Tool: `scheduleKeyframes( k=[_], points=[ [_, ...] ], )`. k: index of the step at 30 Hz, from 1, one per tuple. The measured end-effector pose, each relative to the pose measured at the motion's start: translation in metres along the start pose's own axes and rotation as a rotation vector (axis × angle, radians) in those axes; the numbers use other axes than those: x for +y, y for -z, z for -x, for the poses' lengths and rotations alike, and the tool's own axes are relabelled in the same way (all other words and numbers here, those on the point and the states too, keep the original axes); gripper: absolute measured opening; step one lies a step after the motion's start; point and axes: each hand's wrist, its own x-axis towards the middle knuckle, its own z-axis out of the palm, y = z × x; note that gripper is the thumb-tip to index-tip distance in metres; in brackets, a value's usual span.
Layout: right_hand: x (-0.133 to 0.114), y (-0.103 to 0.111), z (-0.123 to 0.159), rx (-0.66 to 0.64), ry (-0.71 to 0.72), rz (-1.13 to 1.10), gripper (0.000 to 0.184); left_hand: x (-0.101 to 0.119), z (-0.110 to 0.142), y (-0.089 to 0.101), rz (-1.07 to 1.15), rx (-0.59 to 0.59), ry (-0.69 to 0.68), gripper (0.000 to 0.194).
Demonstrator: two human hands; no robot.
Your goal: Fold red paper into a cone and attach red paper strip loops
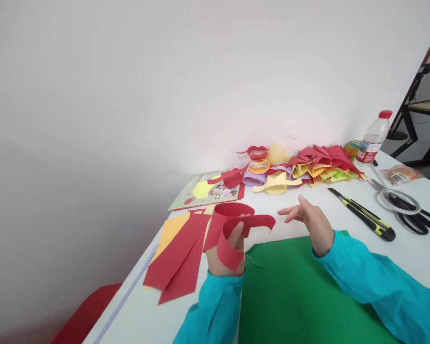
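Observation:
My left hand [236, 236] is closed on a curled red paper piece [232, 209]. The piece forms a wide loop above the hand, and a long red strip bends round the thumb, its hooked end pointing right. My right hand [316, 225] hangs to the right of that end, apart from it, fingers stretched out and holding nothing. Beneath the hands lies a green mat [294, 286]. Flat red paper sheets [179, 258] rest left of my left hand, over a yellow-orange sheet [172, 228].
Curled paper pieces [277, 182] and folded coloured papers [326, 162] line the wall behind a printed booklet [186, 198]. A utility knife [363, 215], scissors [415, 220], a clear tape roll [400, 201], a packet [401, 174] and a water bottle [373, 138] are at right.

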Motion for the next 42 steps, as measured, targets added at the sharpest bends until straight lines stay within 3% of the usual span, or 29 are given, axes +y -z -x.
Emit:
scheduleKeyframes(
  k=[3,7,10,16,20,24,28,33,42],
  points=[
    [0.000,-0.001,0.000,-0.007,-0.011,-0.008,0.060,-0.007,0.005,-0.011,0.160,0.064,0.110,0.030],
    [0.000,-0.004,0.001,-0.030,-0.010,0.032,0.046,-0.010,0.007,-0.015,0.174,0.006,0.323,0.023],
    [0.000,-0.006,0.003,-0.190,-0.019,0.044,0.043,-0.009,0.006,-0.015,0.162,-0.030,0.377,0.026],
    [0.002,-0.010,0.011,-0.544,-0.123,-0.027,0.052,-0.011,0.007,-0.014,0.134,-0.139,0.494,0.026],
    [0.001,-0.014,0.015,-0.645,-0.139,0.034,0.055,-0.014,0.010,-0.012,0.035,-0.254,0.452,0.027],
    [0.003,-0.015,0.014,-0.676,-0.201,0.137,0.066,-0.014,0.012,-0.011,-0.103,-0.228,0.302,0.025],
    [0.010,-0.013,0.011,-0.708,-0.256,0.080,0.073,-0.009,0.015,-0.013,-0.192,-0.255,0.169,0.016],
    [0.016,-0.018,0.014,-0.698,-0.291,-0.053,0.067,-0.004,0.014,-0.013,-0.281,-0.306,0.034,0.013],
    [0.011,-0.027,0.019,-0.578,-0.362,-0.029,0.070,-0.008,0.013,-0.008,-0.449,-0.312,-0.184,0.012]
  ],
)
